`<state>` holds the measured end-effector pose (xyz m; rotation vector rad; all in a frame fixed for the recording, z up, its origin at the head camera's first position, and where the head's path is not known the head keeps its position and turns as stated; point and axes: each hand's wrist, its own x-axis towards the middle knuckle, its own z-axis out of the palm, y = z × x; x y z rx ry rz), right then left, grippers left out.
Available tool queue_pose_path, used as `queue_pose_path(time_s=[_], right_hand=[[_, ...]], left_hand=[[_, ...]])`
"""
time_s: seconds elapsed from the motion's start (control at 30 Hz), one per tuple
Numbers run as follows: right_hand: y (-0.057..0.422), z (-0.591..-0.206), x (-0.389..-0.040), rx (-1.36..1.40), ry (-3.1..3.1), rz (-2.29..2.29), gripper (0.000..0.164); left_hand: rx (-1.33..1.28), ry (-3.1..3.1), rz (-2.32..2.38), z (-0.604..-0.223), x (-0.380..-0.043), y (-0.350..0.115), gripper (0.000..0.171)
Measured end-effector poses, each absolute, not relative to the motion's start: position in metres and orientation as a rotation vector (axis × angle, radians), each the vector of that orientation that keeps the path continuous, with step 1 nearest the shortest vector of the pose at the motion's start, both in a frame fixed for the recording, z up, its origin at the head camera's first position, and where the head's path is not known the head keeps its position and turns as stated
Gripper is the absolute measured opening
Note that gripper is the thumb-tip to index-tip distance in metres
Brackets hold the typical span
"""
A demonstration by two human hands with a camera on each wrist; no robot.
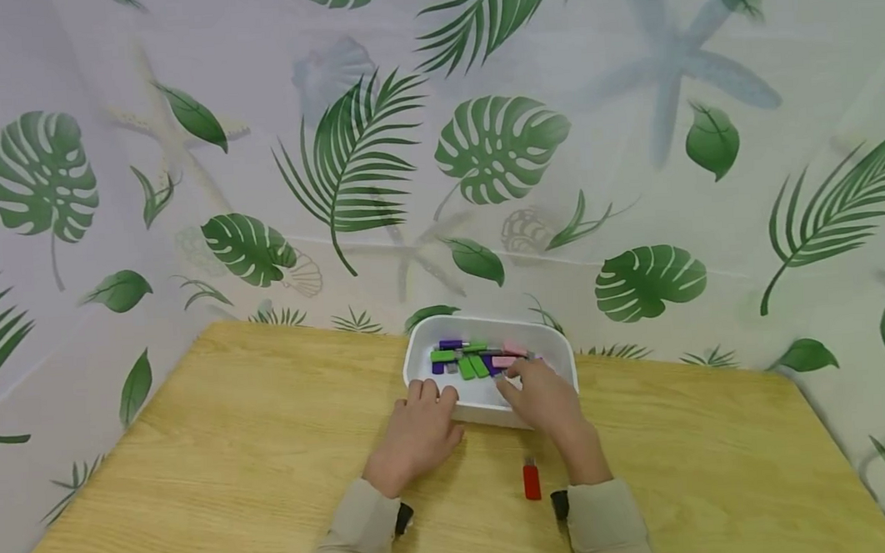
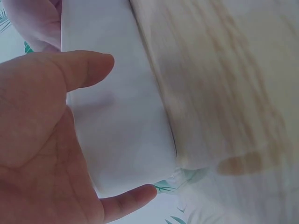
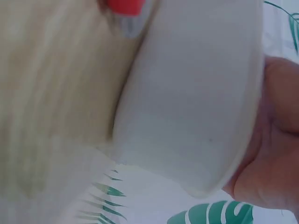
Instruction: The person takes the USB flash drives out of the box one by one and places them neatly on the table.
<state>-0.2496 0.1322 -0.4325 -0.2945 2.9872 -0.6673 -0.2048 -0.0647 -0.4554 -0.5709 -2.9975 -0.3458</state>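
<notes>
A white plastic tray (image 1: 468, 413) stands at the back of the table with several USB sticks in it, among them a green USB stick (image 1: 466, 369), a purple USB stick (image 1: 450, 344) and a pink USB stick (image 1: 504, 362). My left hand (image 1: 420, 428) holds the tray's near left wall, fingers over the rim and thumb (image 2: 91, 67) outside. Over the near right rim reaches my right hand (image 1: 546, 396), its fingertips down among the sticks. I cannot tell whether those fingers pinch a stick. In the right wrist view, the tray wall (image 3: 187, 93) hides them.
A red USB stick (image 1: 532, 482) lies on the wooden table (image 1: 271, 452) in front of the tray, between my forearms. Close behind the tray hangs a leaf-patterned cloth (image 1: 383, 288), which also rises along the left and right sides.
</notes>
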Motion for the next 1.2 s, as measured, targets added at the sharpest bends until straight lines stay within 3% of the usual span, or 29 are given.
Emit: queue_pose_path(time_s=[0.13, 0.4, 0.63, 0.97, 1.2], right_hand=[[0.131, -0.430, -0.264, -0.218, 2.964, -0.607, 0.040], [0.125, -0.430, -0.280, -0.229, 2.906, -0.488, 0.064], [0.118, -0.445, -0.290, -0.213, 2.933, -0.418, 0.039], [0.115, -0.455, -0.299, -0.228, 2.979, -0.380, 0.045], [0.111, -0.454, -0.298, -0.224, 2.976, -0.338, 0.037]], left_hand=[[-0.569, -3.022, -0.359, -0.455, -0.206, -0.065, 0.032], [-0.566, -3.023, -0.370, -0.456, -0.208, -0.066, 0.031], [-0.577, -3.015, -0.369, -0.455, -0.206, -0.065, 0.031], [-0.574, -2.999, -0.353, -0.453, -0.206, -0.065, 0.030], [-0.581, -2.994, -0.346, -0.454, -0.205, -0.067, 0.029]])
